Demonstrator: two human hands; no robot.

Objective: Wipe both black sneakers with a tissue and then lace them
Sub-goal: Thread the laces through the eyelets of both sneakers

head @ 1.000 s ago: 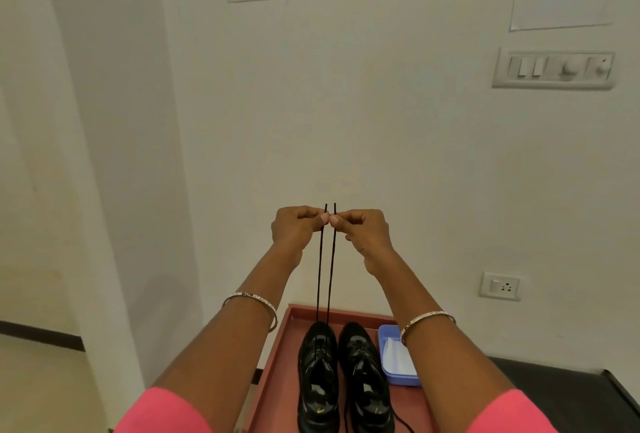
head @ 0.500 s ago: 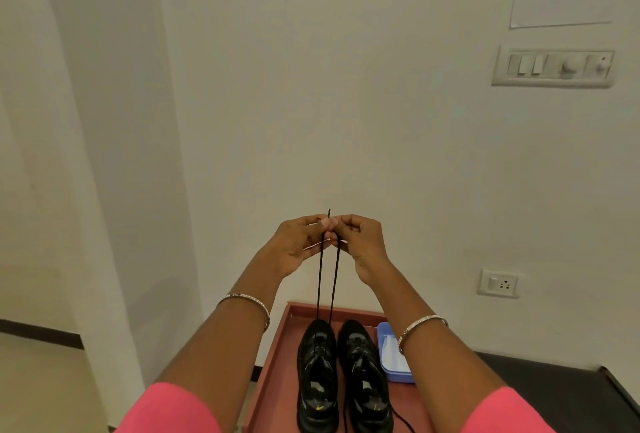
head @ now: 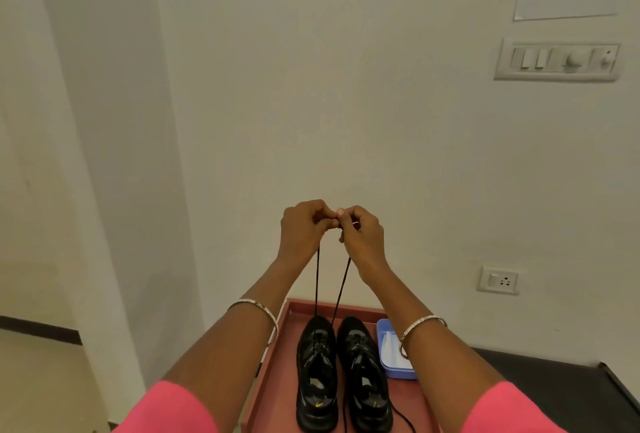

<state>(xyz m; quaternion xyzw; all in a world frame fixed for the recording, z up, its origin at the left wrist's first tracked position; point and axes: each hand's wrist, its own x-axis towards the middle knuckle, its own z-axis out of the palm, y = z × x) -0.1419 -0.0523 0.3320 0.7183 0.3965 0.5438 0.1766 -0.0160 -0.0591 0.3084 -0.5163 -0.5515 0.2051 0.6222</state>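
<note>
Two black sneakers stand side by side on a red tray, the left sneaker and the right sneaker. A black lace rises in two taut strands from the left sneaker's front up to my hands. My left hand and my right hand are raised close together above the tray, fingertips touching, each pinching one lace end. The lace tips are hidden inside my fingers. Another loose lace trails from the right sneaker.
A blue box with white tissue lies on the tray right of the sneakers. A black surface extends to the right. A white wall with a socket, a switch panel and posters stands behind.
My hands have turned inward and drawn together; the lace tips that stuck up above my fingers are now tucked inside them. The strands spread a little wider.
</note>
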